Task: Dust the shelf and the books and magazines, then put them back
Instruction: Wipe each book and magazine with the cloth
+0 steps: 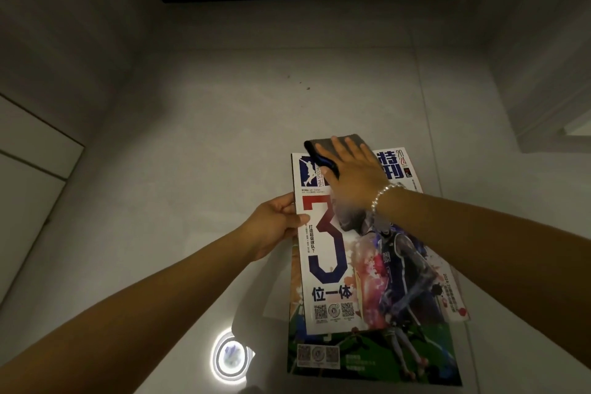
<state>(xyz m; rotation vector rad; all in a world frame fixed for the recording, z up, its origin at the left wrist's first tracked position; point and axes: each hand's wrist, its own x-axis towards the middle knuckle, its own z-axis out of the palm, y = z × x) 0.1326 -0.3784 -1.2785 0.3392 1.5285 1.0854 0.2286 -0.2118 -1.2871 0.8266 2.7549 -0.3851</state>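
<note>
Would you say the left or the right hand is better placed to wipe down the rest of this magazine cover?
Right: the right hand already presses the cloth flat on the magazine, while the left hand grips its edge.

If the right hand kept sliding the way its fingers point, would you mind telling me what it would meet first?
The right hand presses a dark cloth flat on the top magazine, fingers aimed at its far edge. Past that edge only bare grey floor shows, so the way looks free, though depth is hard to judge.

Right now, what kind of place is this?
Likely a room at home, seen looking down: grey tiled floor, pale cabinet panels, a ceiling light's reflection, and magazines being wiped with a cloth.
</note>
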